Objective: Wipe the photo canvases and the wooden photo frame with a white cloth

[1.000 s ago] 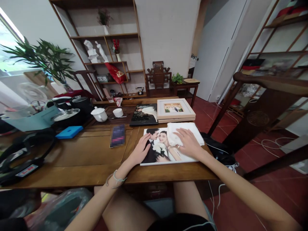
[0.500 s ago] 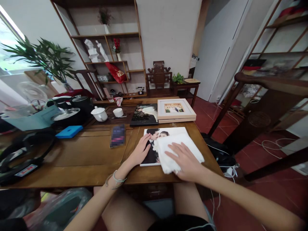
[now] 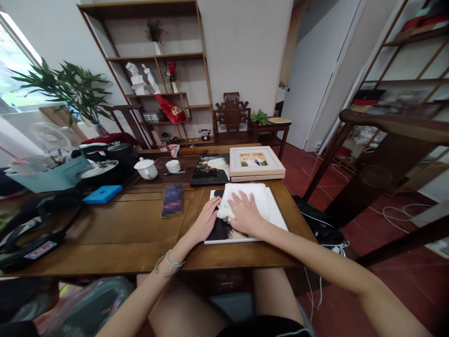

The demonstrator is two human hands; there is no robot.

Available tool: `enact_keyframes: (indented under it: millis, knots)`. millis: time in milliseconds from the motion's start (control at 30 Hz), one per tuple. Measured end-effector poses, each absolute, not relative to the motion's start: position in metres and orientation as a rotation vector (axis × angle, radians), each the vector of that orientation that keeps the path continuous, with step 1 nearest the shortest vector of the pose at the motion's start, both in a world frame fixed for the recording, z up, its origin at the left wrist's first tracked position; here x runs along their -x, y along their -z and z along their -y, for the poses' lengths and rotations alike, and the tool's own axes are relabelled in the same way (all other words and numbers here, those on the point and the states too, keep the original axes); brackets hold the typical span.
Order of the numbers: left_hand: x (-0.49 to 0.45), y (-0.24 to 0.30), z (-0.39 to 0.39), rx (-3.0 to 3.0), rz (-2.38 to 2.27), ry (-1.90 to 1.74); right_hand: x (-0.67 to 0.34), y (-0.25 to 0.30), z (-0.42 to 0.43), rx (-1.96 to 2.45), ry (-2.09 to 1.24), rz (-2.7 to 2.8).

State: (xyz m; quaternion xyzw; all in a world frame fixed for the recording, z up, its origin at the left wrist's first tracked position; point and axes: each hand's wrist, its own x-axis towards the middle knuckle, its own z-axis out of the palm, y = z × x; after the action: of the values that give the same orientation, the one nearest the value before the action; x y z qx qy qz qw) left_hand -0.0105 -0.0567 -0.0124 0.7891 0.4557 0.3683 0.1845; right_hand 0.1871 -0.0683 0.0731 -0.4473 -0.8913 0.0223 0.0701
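A photo panel [image 3: 278, 220] with a white edge lies flat on the wooden table, a dark-suited figure showing at its left. My left hand [image 3: 206, 219] rests on the panel's left side, fingers stretched out and holding nothing. A folded white cloth [image 3: 261, 194] covers the panel's upper middle. Over the cloth's lower left part, my right hand [image 3: 243, 215] presses with spread fingers, its thumb by the cloth's near edge, gripping it against the picture. The two hands are close together. Much of the print is hidden under the cloth and my right hand.
Behind the panel lie a dark photo panel [image 3: 206, 175] and a pale framed picture [image 3: 277, 164]. Leftward are a blurred-out dark phone-like object [image 3: 172, 200], a blue box [image 3: 103, 194], headphones [image 3: 66, 229], a lidded white cup [image 3: 145, 169] and a small white cup [image 3: 173, 166]. A wooden chair [image 3: 382, 154] stands right.
My right hand and the cloth have slid left and away from me over the panel, baring its right side. My left hand has stayed nearly in place.
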Motion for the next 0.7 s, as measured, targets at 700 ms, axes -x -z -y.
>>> enact_keyframes:
  millis: [700]
  knots:
    - [0.012,0.016,0.055,-2.161,-1.264,-1.073,-0.168,-0.064,0.125,1.267,0.068,2.727]
